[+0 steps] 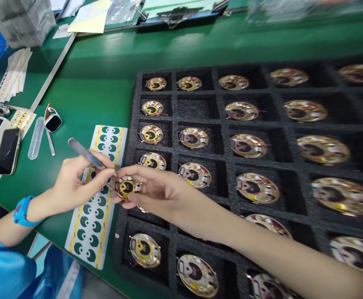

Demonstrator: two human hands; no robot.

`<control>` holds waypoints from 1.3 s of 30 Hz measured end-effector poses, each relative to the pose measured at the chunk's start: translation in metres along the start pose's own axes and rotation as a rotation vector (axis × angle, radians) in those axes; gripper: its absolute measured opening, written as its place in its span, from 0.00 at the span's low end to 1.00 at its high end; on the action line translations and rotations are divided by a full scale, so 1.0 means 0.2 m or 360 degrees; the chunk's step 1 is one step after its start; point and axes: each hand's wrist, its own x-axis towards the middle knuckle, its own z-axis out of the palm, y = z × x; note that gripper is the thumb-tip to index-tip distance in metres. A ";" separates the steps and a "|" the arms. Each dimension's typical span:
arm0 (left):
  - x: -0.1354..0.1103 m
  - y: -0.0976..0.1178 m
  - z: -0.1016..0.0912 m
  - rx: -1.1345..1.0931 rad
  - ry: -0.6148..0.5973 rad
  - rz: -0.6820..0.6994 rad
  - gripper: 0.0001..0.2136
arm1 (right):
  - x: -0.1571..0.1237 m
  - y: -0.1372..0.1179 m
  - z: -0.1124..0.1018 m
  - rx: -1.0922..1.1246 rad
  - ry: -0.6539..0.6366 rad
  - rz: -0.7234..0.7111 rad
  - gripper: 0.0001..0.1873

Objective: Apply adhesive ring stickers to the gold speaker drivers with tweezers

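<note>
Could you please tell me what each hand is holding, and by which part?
The left hand pinches tweezers near their working end; the right hand holds a round gold disc by its rim.

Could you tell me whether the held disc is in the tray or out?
Out: the right hand holds the disc above the tray, beside the tweezers.
</note>
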 end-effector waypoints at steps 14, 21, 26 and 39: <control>-0.03 0.07 -0.03 -0.0328 0.0165 0.0127 0.02 | 0.01 -0.03 0.05 -0.0096 0.0178 0.0000 0.02; -0.03 0.00 -0.03 -0.0404 0.0299 -0.0212 0.06 | 0.02 -0.02 0.02 -0.0042 0.0060 -0.0007 0.05; -0.02 -0.03 -0.03 -0.0463 0.0315 -0.0263 0.03 | 0.01 -0.02 -0.02 -0.0028 -0.0033 0.0030 0.08; -0.02 -0.08 -0.03 -0.0458 0.0395 -0.0404 0.07 | 0.02 -0.02 0.00 0.0036 -0.0034 0.0113 0.14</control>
